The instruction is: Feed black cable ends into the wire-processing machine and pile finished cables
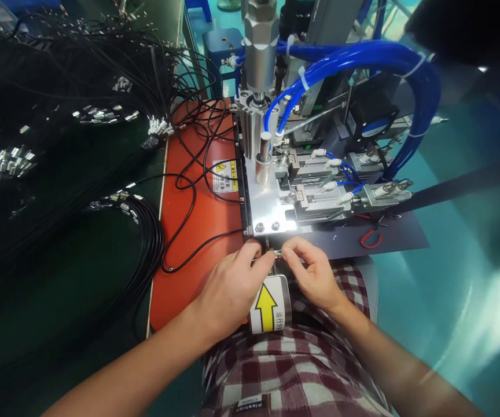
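Left hand (230, 284) and right hand (313, 269), fingertips pinched on thin wire end (277, 253); machine's metal plate (267, 208) just above.

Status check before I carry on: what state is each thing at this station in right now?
Left hand, pinched shut on the cable end.
Right hand, fingertips pinched on the same cable end.
Cable end, held at the machine's front edge, fine wires exposed.
Black cables, loose, some looping across the orange mat.
Blue hoses, plugged in, arching over the machine.
Fan, spinning or not cannot be told.
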